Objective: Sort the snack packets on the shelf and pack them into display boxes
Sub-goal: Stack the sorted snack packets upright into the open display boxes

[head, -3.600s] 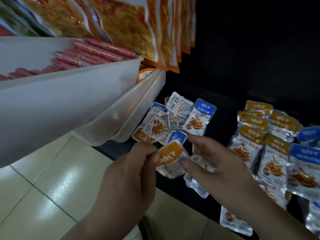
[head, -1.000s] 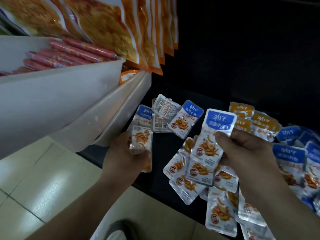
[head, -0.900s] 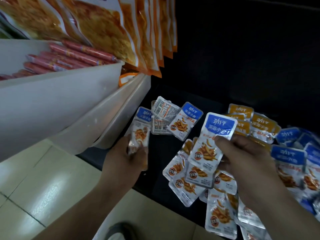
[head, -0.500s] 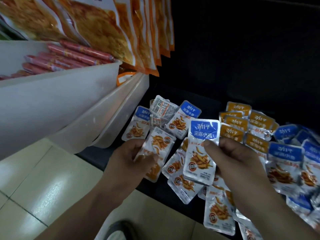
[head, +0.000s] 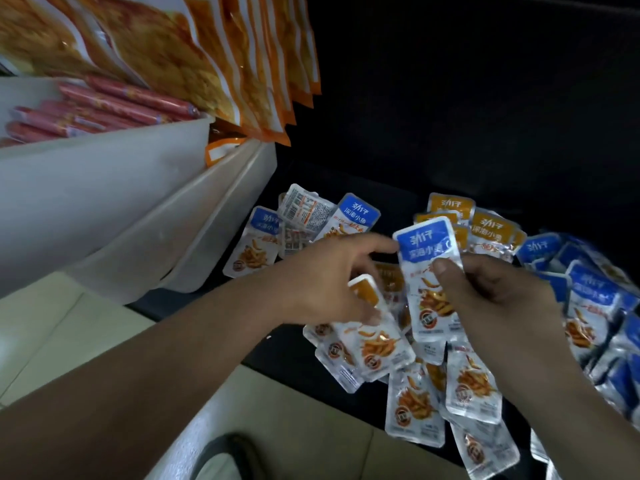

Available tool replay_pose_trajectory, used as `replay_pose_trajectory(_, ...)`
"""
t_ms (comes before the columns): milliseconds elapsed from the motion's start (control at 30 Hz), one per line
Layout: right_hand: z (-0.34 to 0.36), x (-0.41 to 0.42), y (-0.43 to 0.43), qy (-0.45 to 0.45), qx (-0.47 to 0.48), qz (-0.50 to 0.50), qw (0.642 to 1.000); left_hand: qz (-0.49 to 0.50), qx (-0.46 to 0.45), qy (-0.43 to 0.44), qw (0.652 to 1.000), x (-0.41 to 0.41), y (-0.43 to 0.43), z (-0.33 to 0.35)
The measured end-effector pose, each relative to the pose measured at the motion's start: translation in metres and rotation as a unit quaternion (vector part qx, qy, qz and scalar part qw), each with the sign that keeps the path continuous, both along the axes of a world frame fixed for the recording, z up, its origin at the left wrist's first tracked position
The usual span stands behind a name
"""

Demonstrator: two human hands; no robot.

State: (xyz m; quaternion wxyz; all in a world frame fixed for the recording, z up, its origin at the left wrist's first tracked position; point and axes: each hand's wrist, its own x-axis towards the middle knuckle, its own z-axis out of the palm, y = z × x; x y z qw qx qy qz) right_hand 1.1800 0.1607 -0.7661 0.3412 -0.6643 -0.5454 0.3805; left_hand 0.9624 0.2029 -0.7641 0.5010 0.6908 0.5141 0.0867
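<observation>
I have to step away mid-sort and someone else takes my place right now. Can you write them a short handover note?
Left hand grips an orange-top packet; right hand pinches a blue-top packet.
On the shelf: orange-top pile at the back, blue-top pile at the right, a few blue ones at the left, unsorted heap in front.
Done: colours partly separated.
Left: sort the heap, then box everything; none looks boxed so far.

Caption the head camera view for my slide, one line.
Sorting: right hand holds a blue-topped packet upright, left hand grips an orange-topped packet above the loose pile on the shelf.
</observation>
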Motion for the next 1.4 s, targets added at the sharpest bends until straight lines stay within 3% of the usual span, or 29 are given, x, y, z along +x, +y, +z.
replay_pose_trajectory(200, 0.002, 0.026, 0.002, -0.048, 0.024, -0.076, 0.996, -0.072, 0.264, 0.073, 0.959, 0.054, 0.017, -0.023)
replay_pose_trajectory(300, 0.005, 0.022, -0.004, -0.027, 0.025, -0.069, 0.997, 0.041, 0.365, 0.056, 0.928, 0.043, -0.002, -0.039)
replay_pose_trajectory(367, 0.005, 0.012, -0.01, -0.011, 0.017, -0.04, 0.999, 0.151, 0.375, 0.107, 0.909, 0.014, -0.017, -0.054)
replay_pose_trajectory(433, 0.003, 0.001, -0.014, 0.008, -0.003, -0.017, 1.0, 0.212, 0.333, 0.242, 0.886, -0.026, -0.032, -0.074)
replay_pose_trajectory(500, 0.002, -0.009, -0.016, 0.029, -0.024, -0.016, 0.999, 0.213, 0.263, 0.341, 0.877, -0.055, -0.045, -0.091)
replay_pose_trajectory(567, 0.004, -0.017, -0.016, 0.053, -0.035, -0.016, 0.998, 0.208, 0.243, 0.348, 0.881, -0.068, -0.062, -0.099)
replay_pose_trajectory(667, 0.007, -0.027, -0.016, 0.075, -0.05, -0.007, 0.996, 0.243, 0.31, 0.299, 0.869, -0.071, -0.081, -0.099)
replay_pose_trajectory(733, 0.006, -0.033, -0.018, 0.077, -0.054, 0.003, 0.996, 0.297, 0.303, 0.288, 0.858, -0.072, -0.082, -0.096)
replay_pose_trajectory(967, 0.003, -0.052, -0.018, 0.086, -0.072, 0.014, 0.994, 0.474, 0.027, 0.159, 0.865, -0.074, -0.068, -0.077)
replay_pose_trajectory(1100, 0.002, -0.047, -0.013, 0.106, -0.071, -0.006, 0.992, 0.526, 0.023, 0.083, 0.846, -0.066, -0.083, -0.053)
replay_pose_trajectory(1233, 0.0, -0.042, -0.013, 0.136, -0.102, -0.02, 0.985, 0.556, 0.03, -0.065, 0.828, -0.037, -0.107, -0.029)
replay_pose_trajectory(1400, -0.002, -0.048, -0.016, 0.252, -0.213, -0.041, 0.943, 0.492, -0.083, -0.27, 0.823, 0.014, -0.101, -0.017)
